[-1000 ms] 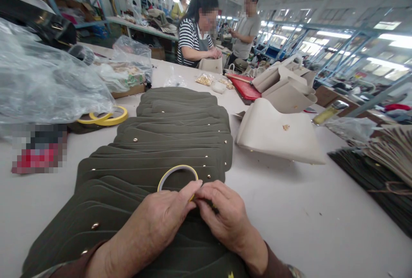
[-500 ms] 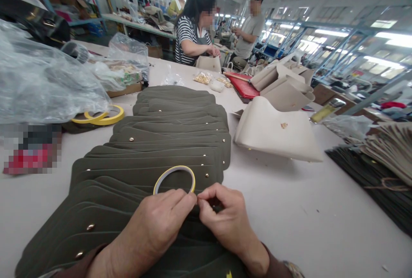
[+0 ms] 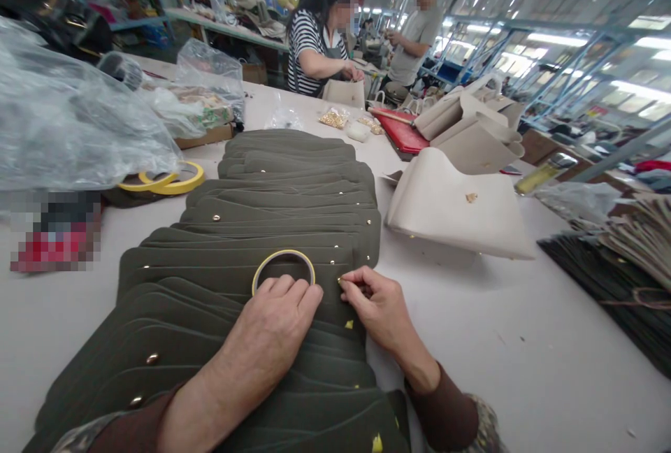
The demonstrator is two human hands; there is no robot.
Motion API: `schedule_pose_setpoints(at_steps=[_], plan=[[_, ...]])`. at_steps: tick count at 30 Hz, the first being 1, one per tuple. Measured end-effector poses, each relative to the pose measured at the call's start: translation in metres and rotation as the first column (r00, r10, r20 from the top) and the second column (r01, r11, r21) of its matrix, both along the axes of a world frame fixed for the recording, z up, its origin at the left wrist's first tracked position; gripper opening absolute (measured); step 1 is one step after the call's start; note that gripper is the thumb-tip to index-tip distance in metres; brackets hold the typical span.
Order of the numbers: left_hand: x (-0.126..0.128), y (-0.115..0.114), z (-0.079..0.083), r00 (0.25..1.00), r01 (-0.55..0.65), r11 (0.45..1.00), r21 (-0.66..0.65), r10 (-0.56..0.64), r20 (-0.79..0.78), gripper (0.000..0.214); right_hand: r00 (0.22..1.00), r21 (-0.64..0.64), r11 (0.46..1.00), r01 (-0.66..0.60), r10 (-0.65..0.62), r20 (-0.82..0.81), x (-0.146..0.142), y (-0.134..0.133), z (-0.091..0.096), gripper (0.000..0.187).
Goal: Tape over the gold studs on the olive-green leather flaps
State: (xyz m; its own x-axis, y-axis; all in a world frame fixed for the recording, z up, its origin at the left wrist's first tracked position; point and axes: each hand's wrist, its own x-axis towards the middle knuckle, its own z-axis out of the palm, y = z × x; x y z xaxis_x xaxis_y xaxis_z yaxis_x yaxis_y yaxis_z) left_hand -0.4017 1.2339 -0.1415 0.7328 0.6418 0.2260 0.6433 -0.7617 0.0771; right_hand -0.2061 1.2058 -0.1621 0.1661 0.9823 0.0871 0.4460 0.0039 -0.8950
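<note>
My left hand (image 3: 280, 327) is closed around the near side of a roll of yellow tape (image 3: 284, 253), held over a spread of overlapping dark olive bag panels (image 3: 272, 233). To its right, my right hand (image 3: 374, 303) is pinched, thumb and forefinger at a gold stud on one panel. Whatever is between those fingertips is too small to make out. Just below them a torn scrap of yellow tape (image 3: 349, 324) sits on a panel. Another yellow scrap (image 3: 377, 443) shows at the bottom edge. Several panels carry gold studs (image 3: 152, 358).
A cream bag (image 3: 461, 208) lies on the table at right, near stacked beige pieces and a red item (image 3: 399, 133). More tape rolls (image 3: 181, 179) and plastic film (image 3: 78, 117) are at left. Dark pieces (image 3: 602, 292) are bundled far right. Co-workers (image 3: 319, 47) stand beyond.
My hands were together at the tape roll and have come apart. The right hand has moved up and right to the stud. The yellow scrap below it is now uncovered.
</note>
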Motion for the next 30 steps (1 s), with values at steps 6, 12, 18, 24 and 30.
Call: schedule_pose_setpoints(at_steps=[6, 12, 18, 24, 30], plan=[[-0.001, -0.004, -0.001, 0.997, 0.020, 0.981, -0.194, -0.006, 0.074, 0.016, 0.989, -0.113, 0.994, -0.003, -0.014, -0.149, 0.002, 0.001, 0.004, 0.017], [-0.007, -0.008, -0.009, 0.994, 0.105, 0.988, -0.116, -0.104, 0.013, 0.016, 0.990, -0.129, 0.991, -0.044, 0.027, -0.137, -0.001, -0.005, 0.005, 0.015], [-0.001, -0.011, -0.003, 0.999, 0.045, 0.986, -0.160, -0.044, 0.011, 0.013, 0.985, -0.138, 0.989, -0.052, 0.028, -0.168, -0.001, -0.005, 0.000, 0.015], [-0.010, -0.013, 0.009, 0.938, 0.265, 0.933, -0.245, -0.190, 0.290, 0.017, 0.981, -0.127, 0.991, -0.045, 0.020, -0.194, 0.000, -0.011, 0.000, 0.015], [-0.012, -0.010, -0.003, 0.956, 0.110, 0.988, -0.111, -0.074, 0.284, 0.017, 0.953, -0.287, 0.939, -0.188, 0.103, -0.286, 0.000, -0.028, 0.000, 0.011]])
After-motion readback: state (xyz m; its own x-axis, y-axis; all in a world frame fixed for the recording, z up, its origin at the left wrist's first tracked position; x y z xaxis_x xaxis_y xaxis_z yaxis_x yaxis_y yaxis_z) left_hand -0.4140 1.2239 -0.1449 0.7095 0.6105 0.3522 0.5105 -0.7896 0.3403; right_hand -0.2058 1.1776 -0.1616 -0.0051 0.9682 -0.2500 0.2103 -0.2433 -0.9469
